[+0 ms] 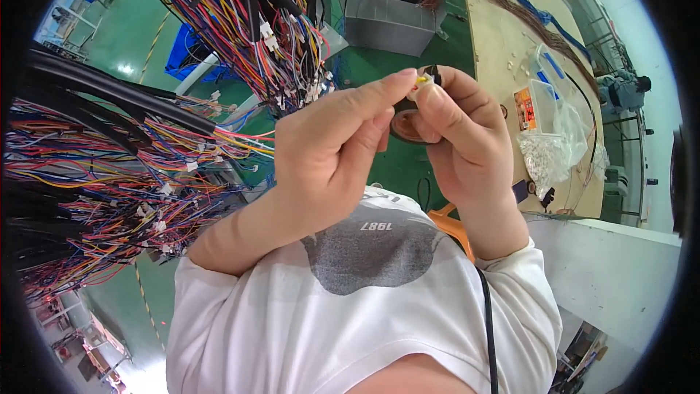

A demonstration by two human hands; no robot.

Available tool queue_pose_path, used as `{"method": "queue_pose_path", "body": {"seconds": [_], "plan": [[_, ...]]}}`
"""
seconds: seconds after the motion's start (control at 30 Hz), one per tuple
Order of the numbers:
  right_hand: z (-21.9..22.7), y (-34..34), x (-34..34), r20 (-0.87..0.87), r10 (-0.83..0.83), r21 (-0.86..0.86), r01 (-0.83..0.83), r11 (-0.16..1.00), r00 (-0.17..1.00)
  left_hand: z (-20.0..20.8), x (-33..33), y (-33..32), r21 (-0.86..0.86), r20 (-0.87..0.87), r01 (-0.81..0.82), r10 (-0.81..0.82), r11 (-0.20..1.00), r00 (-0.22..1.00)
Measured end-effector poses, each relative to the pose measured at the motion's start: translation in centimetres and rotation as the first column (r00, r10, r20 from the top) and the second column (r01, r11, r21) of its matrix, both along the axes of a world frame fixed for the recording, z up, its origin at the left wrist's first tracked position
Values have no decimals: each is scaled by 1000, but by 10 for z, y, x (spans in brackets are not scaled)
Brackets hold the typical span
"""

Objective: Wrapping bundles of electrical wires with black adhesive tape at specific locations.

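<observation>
My left hand (328,146) and my right hand (470,128) meet in front of my chest, fingertips nearly touching. Between them is a small white plug connector (413,93), partly hidden by the fingers. A short yellow wire (421,80) shows at its top, with a bit of red beside it. My right thumb and forefinger pinch the connector. The left thumb and forefinger close on the wire end; the exact grip is covered. To the left hang thick bundles of coloured wires (211,14) with white connectors on their ends, close to my left hand.
On the table (499,25) at the right lie a bag of small white connectors (543,157), a clear box with an orange label (526,111) and long brown wires (510,4). Grey bins (390,22) stand ahead. Another person (623,91) is at the far right.
</observation>
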State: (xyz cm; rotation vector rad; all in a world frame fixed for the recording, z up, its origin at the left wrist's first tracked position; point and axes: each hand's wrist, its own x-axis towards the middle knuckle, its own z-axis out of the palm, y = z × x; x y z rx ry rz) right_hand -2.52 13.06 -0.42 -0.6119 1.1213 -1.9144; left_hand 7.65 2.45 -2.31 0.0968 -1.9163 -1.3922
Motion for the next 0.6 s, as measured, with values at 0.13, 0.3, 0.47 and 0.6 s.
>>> {"method": "queue_pose_path", "body": {"seconds": [0.13, 0.3, 0.47, 0.6], "plan": [[-3, -6, 5, 46, -17, -25, 18, 1000, 999, -6, 0, 4, -83, -46, -6, 2, 997, 999], [-12, -9, -2, -191, -89, -29, 85, 996, 977, 1, 6, 1, 350, 13, 86, -97, 933, 995], [-11, 0, 5, -624, -385, -150, 379, 913, 680, 1, 3, -10, 762, -19, 150, -209, 630, 978], [-6, -4, 9, -933, -297, -234, 283, 930, 202, 4, 5, -10, 834, -51, 188, -267, 518, 962]]}}
